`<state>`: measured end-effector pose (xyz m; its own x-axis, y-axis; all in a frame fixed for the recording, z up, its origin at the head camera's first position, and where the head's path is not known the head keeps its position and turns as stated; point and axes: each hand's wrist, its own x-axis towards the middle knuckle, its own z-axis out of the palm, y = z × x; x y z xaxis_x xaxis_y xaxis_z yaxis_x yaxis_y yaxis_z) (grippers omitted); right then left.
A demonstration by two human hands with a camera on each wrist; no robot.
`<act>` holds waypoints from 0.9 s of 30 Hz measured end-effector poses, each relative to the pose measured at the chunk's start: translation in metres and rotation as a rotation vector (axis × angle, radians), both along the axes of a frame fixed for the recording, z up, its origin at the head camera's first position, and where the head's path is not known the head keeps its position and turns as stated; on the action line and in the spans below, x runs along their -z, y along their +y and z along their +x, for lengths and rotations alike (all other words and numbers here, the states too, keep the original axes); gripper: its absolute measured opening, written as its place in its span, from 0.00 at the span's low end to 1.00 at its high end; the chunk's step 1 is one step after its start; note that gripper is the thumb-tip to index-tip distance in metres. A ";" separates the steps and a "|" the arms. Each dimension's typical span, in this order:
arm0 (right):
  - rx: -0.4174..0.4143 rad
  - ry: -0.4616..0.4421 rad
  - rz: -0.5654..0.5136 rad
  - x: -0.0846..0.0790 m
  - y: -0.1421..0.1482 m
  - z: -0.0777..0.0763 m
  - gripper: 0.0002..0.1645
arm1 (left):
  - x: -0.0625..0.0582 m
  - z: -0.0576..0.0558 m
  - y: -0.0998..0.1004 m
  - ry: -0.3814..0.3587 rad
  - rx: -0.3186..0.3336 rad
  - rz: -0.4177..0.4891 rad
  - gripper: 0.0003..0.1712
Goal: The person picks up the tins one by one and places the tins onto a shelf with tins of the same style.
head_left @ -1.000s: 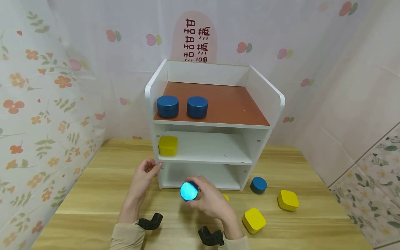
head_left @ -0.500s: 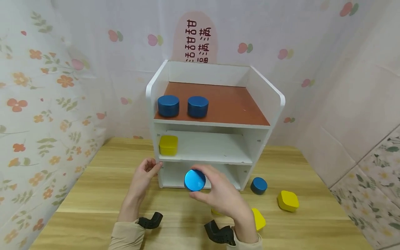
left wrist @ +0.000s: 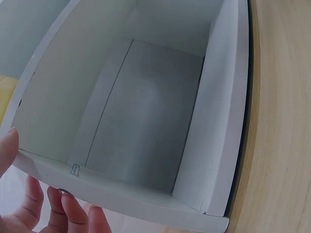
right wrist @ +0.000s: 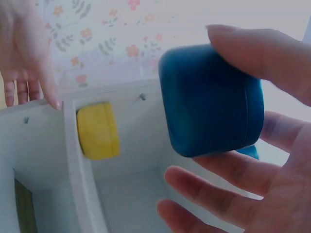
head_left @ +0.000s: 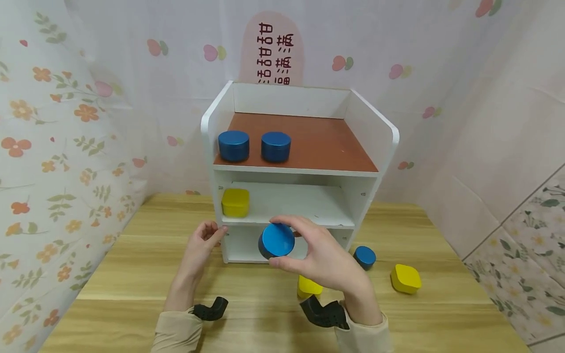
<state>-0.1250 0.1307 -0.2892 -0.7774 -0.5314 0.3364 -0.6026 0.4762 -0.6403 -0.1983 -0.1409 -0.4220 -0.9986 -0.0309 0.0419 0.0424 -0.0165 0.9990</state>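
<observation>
The right hand (head_left: 328,257) is pinching a round blue tin (head_left: 277,240) between thumb and fingers, holding it up off the wooden table (head_left: 115,274) with its flat top tilting toward the head camera. The tin is sitting at the fingertips, on the side nearer the left hand (head_left: 200,245) — so it is hanging between the two hands, well apart from the left one and touching only the right. Seen from the head, it is covering part of the lowest compartment of the white shelf unit (head_left: 372,125).

The left hand is gripping the front edge of the unit's left side panel (left wrist: 126,201), its thumb resting near the end of the middle board and its fingers lying along the outside.

Just above that thumb, a yellow tin (head_left: 235,203) is standing at the left end of the middle compartment (the right wrist view is showing it too). Two more blue tins (head_left: 234,146) are standing side by side on the brown top. Below the right hand, another yellow tin (head_left: 309,286) is resting on the table — partly hidden.
</observation>
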 end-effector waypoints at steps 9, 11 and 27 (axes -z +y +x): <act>-0.092 0.076 0.100 -0.030 0.006 -0.010 0.37 | 0.001 0.001 0.001 0.000 0.005 0.001 0.18; -0.119 0.117 0.145 -0.038 0.007 -0.015 0.37 | 0.001 0.001 0.000 0.000 0.005 0.002 0.18; -0.176 0.118 0.271 -0.109 0.028 -0.053 0.38 | -0.002 0.000 0.000 -0.013 0.001 0.001 0.19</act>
<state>-0.1778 0.1584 -0.1806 -0.6298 -0.7367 0.2462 -0.7531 0.5015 -0.4258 -0.1980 -0.1412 -0.4204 -0.9991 -0.0300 0.0289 0.0294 -0.0175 0.9994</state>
